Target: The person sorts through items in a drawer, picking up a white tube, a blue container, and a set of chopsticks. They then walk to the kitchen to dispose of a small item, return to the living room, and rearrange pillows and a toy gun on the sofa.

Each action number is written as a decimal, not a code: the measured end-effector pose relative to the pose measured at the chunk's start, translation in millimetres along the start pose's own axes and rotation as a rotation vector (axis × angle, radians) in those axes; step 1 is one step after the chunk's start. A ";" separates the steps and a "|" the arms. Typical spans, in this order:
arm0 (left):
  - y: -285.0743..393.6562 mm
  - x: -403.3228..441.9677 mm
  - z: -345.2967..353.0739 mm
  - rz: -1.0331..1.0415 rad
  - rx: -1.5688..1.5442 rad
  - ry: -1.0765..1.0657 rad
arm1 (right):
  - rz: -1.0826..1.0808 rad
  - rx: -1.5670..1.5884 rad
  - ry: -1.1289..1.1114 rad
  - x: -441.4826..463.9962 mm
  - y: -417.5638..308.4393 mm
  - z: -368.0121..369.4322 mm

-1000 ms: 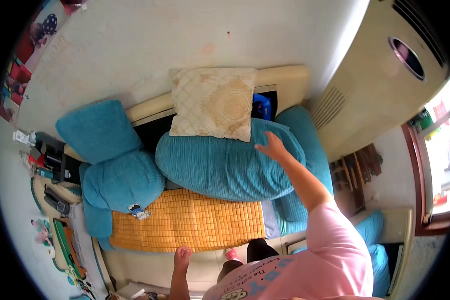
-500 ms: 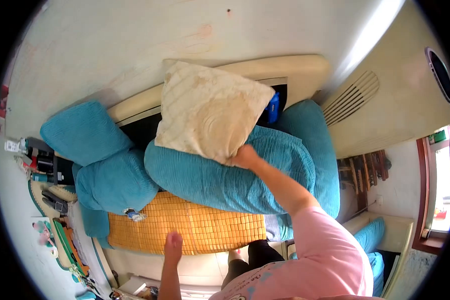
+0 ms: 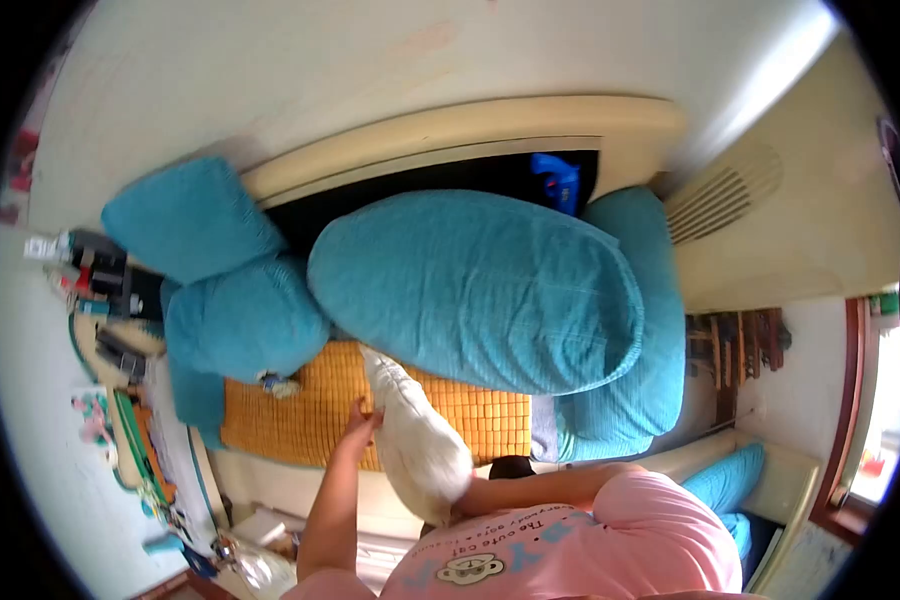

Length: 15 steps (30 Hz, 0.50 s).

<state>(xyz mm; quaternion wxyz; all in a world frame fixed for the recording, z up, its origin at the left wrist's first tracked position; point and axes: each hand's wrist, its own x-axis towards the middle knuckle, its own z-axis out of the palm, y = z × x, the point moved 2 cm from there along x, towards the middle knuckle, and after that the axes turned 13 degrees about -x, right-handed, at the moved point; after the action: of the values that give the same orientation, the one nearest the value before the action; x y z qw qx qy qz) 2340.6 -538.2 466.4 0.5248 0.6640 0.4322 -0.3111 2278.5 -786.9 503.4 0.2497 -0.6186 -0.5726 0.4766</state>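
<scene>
A cream cushion [image 3: 418,447] is held edge-on in front of my body, over the woven mat [image 3: 300,415] on the sofa seat. My right hand [image 3: 464,497] grips its near end, with most of the fingers hidden by the fabric. At the cushion's left side is my left hand [image 3: 361,424], fingers apart and tips at the fabric or just beside it. Beyond the cushion, a large oval teal cushion [image 3: 480,285] leans against the sofa back.
Two teal cushions, an upper one [image 3: 192,222] and a lower one [image 3: 248,318], are stacked at the left. A blue packet [image 3: 558,183] lies behind the oval cushion. The teal armrest [image 3: 635,320] bounds the right. Cluttered shelves [image 3: 135,440] stand far left.
My right hand has brought the cream cushion down from the sofa back toward my body, turning it edge-on. My left hand has risen to its side. The oval cushion is now uncovered.
</scene>
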 end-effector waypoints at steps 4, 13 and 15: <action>-85.1 -2.4 6.1 0.011 -0.383 -0.012 | 0.410 -0.198 0.091 34.9 98.6 46.7; -218.8 114.4 161.2 0.680 0.619 -0.729 | 0.552 0.058 0.446 -96.2 166.5 7.0; -190.1 87.0 157.4 0.510 0.547 -0.797 | 0.782 -0.124 0.795 -126.7 121.1 -104.9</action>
<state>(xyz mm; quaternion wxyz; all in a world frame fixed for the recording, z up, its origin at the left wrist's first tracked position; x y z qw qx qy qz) 2213.4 -654.4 269.4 0.5151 0.6907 -0.0716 -0.5025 2441.3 -908.5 482.6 0.2141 -0.9306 -0.1892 0.2290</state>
